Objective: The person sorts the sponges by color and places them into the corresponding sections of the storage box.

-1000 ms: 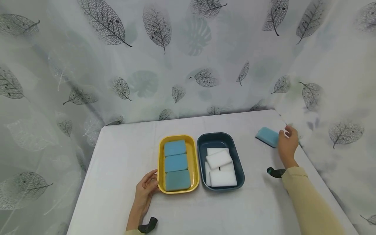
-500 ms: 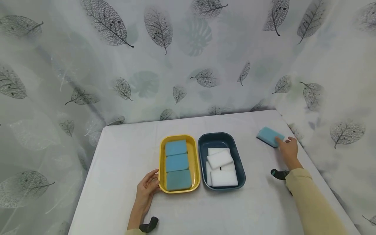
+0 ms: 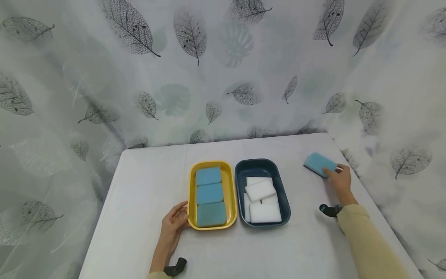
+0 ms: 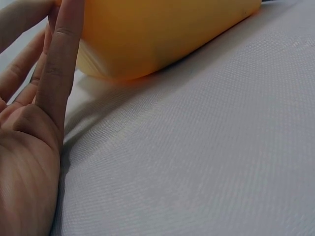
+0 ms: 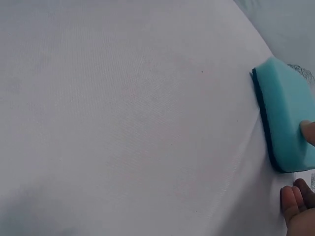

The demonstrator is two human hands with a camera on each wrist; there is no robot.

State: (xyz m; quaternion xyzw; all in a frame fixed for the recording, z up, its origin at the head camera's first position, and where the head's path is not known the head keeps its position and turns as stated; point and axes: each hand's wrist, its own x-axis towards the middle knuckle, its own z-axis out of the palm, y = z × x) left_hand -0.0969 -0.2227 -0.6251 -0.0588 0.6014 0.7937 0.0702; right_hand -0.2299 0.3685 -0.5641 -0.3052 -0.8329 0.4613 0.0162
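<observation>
My left hand (image 3: 172,224) rests against the left side of a yellow tray (image 3: 230,205), its fingertips touching the wall. A nearly straight finger (image 4: 59,69) lies along that wall in the left wrist view. Blue sponges (image 3: 210,193) lie in a column inside the tray. At the far right of the table, my right hand (image 3: 341,182) pinches the near end of another blue sponge (image 3: 318,162). Its thumb (image 5: 309,132) presses on the sponge's light top, above a dark underside layer. Other fingers curl below the sponge's end; some are hidden.
A dark blue tray (image 3: 256,166) stands just right of the yellow one. Several white sponges (image 3: 265,212) are piled loosely in it. The white table (image 3: 153,178) meets leaf-patterned sheeting (image 3: 271,58) at its back and right edges.
My right hand has shifted from the sponge's right side so that its thumb is now on top, and the sponge has turned slightly. The left hand stays at the yellow tray.
</observation>
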